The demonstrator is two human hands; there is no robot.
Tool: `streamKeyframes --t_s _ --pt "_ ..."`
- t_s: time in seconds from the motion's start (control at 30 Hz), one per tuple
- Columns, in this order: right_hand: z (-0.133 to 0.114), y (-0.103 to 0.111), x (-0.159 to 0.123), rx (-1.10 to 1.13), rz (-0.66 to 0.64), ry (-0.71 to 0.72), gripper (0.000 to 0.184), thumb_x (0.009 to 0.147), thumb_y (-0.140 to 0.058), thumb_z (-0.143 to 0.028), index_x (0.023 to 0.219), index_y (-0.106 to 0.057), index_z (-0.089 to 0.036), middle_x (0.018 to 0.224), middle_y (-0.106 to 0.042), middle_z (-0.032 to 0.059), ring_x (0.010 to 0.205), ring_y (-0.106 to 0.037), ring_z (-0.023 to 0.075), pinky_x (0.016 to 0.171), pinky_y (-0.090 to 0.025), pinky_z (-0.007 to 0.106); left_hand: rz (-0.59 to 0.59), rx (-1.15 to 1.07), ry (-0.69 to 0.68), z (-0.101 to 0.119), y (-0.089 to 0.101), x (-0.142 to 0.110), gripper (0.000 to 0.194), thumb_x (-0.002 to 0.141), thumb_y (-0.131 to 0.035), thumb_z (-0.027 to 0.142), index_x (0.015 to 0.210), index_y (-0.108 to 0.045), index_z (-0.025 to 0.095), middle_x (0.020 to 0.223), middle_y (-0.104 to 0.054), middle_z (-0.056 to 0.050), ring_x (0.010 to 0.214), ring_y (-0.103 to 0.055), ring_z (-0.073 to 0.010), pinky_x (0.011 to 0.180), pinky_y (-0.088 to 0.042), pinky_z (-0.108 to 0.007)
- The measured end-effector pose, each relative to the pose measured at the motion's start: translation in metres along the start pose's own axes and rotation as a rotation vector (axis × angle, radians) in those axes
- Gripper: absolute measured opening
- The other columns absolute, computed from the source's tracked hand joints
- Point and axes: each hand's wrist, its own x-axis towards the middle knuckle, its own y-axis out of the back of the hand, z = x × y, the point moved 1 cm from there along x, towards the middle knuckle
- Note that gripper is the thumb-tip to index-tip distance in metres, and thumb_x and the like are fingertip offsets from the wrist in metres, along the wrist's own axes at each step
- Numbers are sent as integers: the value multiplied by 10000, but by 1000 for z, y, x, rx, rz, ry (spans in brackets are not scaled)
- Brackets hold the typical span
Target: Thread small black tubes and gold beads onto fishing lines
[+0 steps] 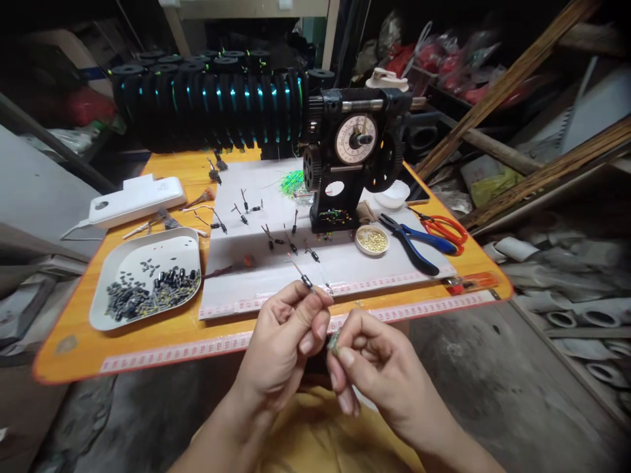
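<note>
My left hand point(292, 323) is closed near the table's front edge, thumb and index finger pinching a small black cylindrical piece with a thin stem point(306, 280). To its right, my right hand point(371, 355) is closed too, its fingertips pinched around a small greenish thing point(333, 341), too small and covered to name. Beyond my fingers, several similar black pieces with stems point(294, 247) lie scattered on the white board point(256, 289). A shallow white dish of gold beads point(373, 240) sits right of them. Blue-handled pliers point(411, 243) lie beside that dish.
A black machine with a dial point(355, 139) and a row of line spools point(211, 108) stands at the back. At left are a white tray point(98, 318) of small dark parts and a white power strip point(135, 200). Orange-handled scissors point(444, 231) and an orange cutter point(473, 282) lie right.
</note>
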Motion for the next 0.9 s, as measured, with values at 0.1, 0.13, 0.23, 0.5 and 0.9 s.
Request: streamKeyframes --t_s 0.1,0.13,0.23,0.5,0.9 --pt "-4 1 1 -12 -1 -10 376 885 -721 -450 766 -491 -177 629 -633 -30 463 -589 43 461 -464 134 12 4 10 -2 3 -2 184 774 -849 330 794 -782 159 569 -599 33 377 -332 27 381 -313 -65" --pt "-5 1 1 -7 -6 -12 368 888 -717 -448 774 -494 -178 636 -634 -30 470 -595 46 468 -469 138 -9 26 29 -3 5 -4 221 801 -818 386 845 -797 171 578 -601 26 383 -371 12 388 -336 -85" --pt "-3 6 2 -8 -10 -22 349 898 -709 -442 794 -506 -177 658 -638 -25 495 -606 49 495 -487 146 -95 123 72 -8 10 -13 377 872 -695 518 1006 -802 182 583 -560 10 488 -578 -96 472 -465 -182" --pt "3 15 -3 -102 -56 -76 281 856 -747 -409 881 -632 -154 680 -611 -13 579 -607 85 567 -501 195 112 327 -88 -14 16 -11 204 822 -803 361 792 -744 168 662 -632 9 532 -498 -33 489 -402 -102" --pt "-13 22 -18 -951 -118 470 234 919 -473 -63 921 -680 -173 830 -687 76 756 -643 165 712 -520 256 -12 205 -110 -17 -5 7 185 886 -724 388 858 -684 209 610 -643 62 245 -504 -17 279 -296 -51"
